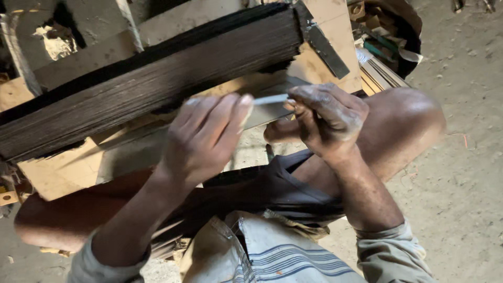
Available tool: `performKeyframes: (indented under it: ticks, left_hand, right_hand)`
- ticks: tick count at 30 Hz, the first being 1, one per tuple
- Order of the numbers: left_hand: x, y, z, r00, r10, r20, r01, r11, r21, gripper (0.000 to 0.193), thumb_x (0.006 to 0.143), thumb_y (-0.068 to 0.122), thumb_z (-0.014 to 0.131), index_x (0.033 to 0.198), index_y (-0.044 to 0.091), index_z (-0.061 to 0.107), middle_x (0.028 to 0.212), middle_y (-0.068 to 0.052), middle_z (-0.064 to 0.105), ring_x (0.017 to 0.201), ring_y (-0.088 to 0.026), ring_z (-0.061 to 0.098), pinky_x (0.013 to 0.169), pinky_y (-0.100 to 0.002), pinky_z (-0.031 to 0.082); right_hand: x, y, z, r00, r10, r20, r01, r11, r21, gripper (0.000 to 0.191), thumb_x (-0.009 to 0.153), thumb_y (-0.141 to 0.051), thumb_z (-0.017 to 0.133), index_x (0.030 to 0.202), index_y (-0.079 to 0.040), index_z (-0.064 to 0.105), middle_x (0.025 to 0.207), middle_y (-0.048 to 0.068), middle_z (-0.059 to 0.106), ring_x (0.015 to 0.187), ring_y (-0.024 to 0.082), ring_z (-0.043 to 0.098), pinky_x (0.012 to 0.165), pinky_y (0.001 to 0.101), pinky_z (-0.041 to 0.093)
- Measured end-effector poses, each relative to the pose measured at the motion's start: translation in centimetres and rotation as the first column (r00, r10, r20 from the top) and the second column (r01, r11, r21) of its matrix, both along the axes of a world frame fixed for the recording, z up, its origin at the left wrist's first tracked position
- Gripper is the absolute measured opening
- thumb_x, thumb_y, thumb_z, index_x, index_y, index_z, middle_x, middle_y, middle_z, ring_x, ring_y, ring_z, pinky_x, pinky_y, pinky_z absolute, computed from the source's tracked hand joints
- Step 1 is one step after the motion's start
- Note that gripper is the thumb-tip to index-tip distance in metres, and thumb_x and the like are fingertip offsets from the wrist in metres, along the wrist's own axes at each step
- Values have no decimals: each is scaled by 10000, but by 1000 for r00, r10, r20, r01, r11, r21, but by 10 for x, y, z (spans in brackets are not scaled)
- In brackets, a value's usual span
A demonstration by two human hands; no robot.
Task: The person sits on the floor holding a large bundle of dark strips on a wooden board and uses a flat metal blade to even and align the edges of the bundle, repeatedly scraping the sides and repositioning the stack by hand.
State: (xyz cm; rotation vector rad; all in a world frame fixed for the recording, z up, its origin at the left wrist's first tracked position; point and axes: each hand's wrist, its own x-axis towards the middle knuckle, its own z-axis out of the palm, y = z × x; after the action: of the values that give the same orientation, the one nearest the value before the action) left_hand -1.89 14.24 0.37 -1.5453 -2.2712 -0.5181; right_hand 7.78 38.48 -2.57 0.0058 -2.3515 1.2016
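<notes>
My left hand (205, 137) and my right hand (326, 119) both grip a flat grey metal strip (270, 99) that runs between them, just below a thick stack of dark thin sheets (157, 78). The left hand is blurred and its fingers curl over the strip's left part. My right hand is dusty and pinches the strip's right end. The stack lies tilted on pale wooden boards (63, 173) in front of my bare knees.
A dark metal bar (325, 44) lies across the stack's right end. A bag of scraps and strips (387, 47) stands at the upper right. Dusty ground (461, 173) spreads to the right. My knee (403, 120) sits under the right hand.
</notes>
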Motion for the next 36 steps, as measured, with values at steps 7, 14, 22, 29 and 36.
performKeyframes:
  ticks: [7, 14, 22, 29, 36]
  left_hand:
    - [-33, 50, 23, 993, -56, 103, 54, 998, 21, 51, 1019, 75, 737, 995, 30, 739, 836, -47, 660, 701, -188, 591, 662, -374, 465]
    - [-50, 60, 29, 987, -147, 60, 134, 973, 186, 71, 929, -10, 732, 996, -18, 711, 891, -110, 681, 822, -255, 689, 771, -418, 570]
    - [-53, 69, 25, 975, -191, 110, 164, 962, 216, 142, 936, -49, 715, 1073, -76, 687, 892, -140, 645, 853, -307, 710, 756, -416, 603]
    - [-60, 67, 25, 960, -229, 160, 190, 955, 228, 187, 908, -21, 736, 1080, -67, 679, 909, -131, 646, 862, -290, 712, 756, -408, 603]
    - [-62, 68, 20, 960, -225, 166, 183, 955, 235, 164, 923, -28, 746, 1075, -62, 695, 873, -110, 634, 820, -274, 702, 721, -401, 593]
  right_hand:
    - [-6, 6, -12, 986, -160, -46, 151, 976, -160, 409, 945, -61, 784, 1260, 87, 569, 1097, 162, 707, 947, 239, 752, 870, 329, 639]
    - [-8, 6, -27, 997, -18, 77, 26, 994, -105, 476, 876, 33, 661, 1349, 77, 621, 1272, 222, 677, 1142, 274, 718, 996, 347, 598]
    - [-10, 10, -22, 985, 71, 157, -39, 979, -198, 512, 881, 59, 680, 1389, 68, 618, 1397, 222, 619, 1154, 271, 686, 977, 318, 602]
    - [-16, 17, -16, 976, 83, 204, -43, 980, -193, 486, 729, 95, 640, 1214, 125, 642, 1239, 214, 638, 1114, 299, 673, 964, 349, 572]
    - [-14, 29, -28, 965, 150, 217, -60, 926, -372, 394, 830, 44, 639, 1221, 92, 653, 1332, 184, 618, 1125, 203, 700, 985, 287, 626]
